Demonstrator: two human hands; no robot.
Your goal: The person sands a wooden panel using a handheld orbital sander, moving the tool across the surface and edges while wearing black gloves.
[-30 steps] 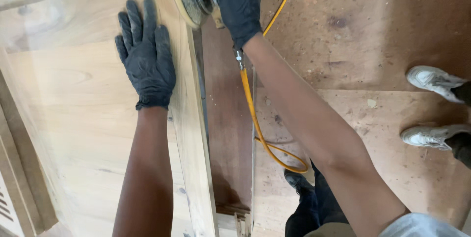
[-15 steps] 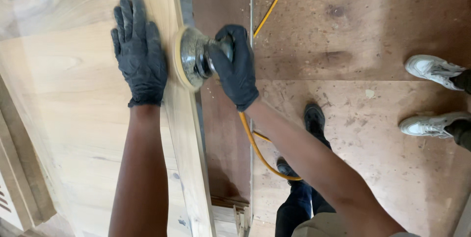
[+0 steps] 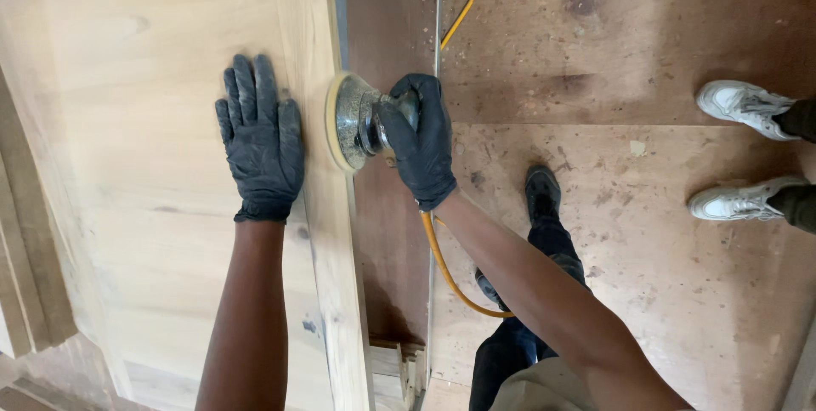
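The brown board floor [image 3: 646,241], dusty and spotted, filled the right half of the view and offered the widest open room, broken only by a co-worker's two white shoes [image 3: 741,152] at the far right and the person's own dark shoe [image 3: 541,192] nearer the middle. A pale wooden panel [image 3: 144,173] occupied the left half; its long side edge [image 3: 327,232] ran from top to bottom, with a narrow gap of floor just beside it. A yellow hose [image 3: 442,266] looped across the floor below the right forearm and reappeared at the top edge. The round metal sander [image 3: 355,122] stood on its side, its tan pad pressed against the panel's edge. The right hand [image 3: 421,143], in a black glove, had its fingers closed around the sander's body. The left hand [image 3: 262,141], also gloved, lay flat on the panel face just beside the edge, fingers open and spread, holding nothing. Compared with half a second earlier, the sander and both hands sat lower in the view, farther along the edge toward the person.
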